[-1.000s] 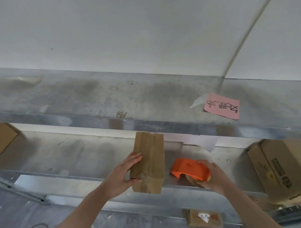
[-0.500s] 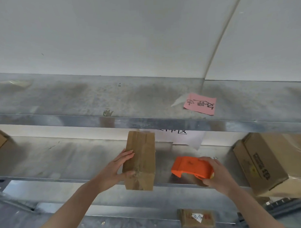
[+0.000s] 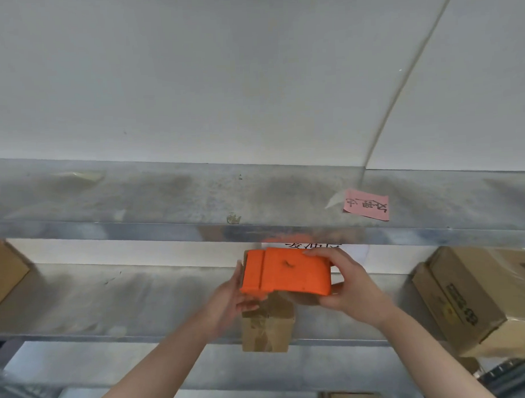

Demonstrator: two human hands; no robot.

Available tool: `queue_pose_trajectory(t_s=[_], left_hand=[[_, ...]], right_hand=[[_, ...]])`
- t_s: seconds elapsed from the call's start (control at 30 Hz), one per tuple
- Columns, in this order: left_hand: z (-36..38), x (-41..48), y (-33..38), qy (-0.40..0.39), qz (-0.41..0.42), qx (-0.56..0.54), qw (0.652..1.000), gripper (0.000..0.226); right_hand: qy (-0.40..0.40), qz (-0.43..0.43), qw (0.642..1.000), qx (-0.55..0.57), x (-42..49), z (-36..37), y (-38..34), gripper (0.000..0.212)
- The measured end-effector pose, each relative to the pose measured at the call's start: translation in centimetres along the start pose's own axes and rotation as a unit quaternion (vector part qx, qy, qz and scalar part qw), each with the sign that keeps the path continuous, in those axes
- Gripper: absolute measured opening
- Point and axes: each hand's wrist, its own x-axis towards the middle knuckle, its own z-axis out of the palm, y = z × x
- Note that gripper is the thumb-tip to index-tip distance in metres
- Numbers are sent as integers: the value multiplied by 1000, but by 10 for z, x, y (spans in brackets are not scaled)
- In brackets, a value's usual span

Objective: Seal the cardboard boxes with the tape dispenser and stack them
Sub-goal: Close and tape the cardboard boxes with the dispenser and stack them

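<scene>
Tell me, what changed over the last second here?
The right hand raised the orange tape dispenser and swung it left, over the top of the small box. The left hand still holds that box upright; the large box stayed put.

Pink note (image 3: 366,204): handwritten characters, unreadable; cardboard box (image 3: 467,296) print blurred.

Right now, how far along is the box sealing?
Done: the small cardboard box already shows tape on its front. In hand: right hand grips the tape dispenser over its top, left hand holds the box. Left: finishing the seal, stacking.
</scene>
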Motion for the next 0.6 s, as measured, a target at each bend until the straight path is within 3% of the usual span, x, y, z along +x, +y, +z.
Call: queue_pose_trajectory(t_s=[0.07, 0.17, 0.27, 0.43, 0.6], left_hand=[[-12, -4, -5, 15, 28, -20, 999, 42], [-25, -11, -11, 33, 50, -22, 998, 50], [-26, -16, -26, 8, 15, -51, 999, 56], [-11, -17, -42, -27, -84, -92, 992, 44], [0, -14, -34, 5, -45, -130, 990, 24]], right_hand=[[2, -4, 1000, 2, 2, 9, -2, 67], [-3, 0, 1000, 11, 2, 21, 1, 67], [-18, 10, 999, 24, 3, 30, 3, 70], [-25, 11, 999, 39, 9, 39, 3, 73], [-24, 5, 999, 44, 10, 37, 3, 75]])
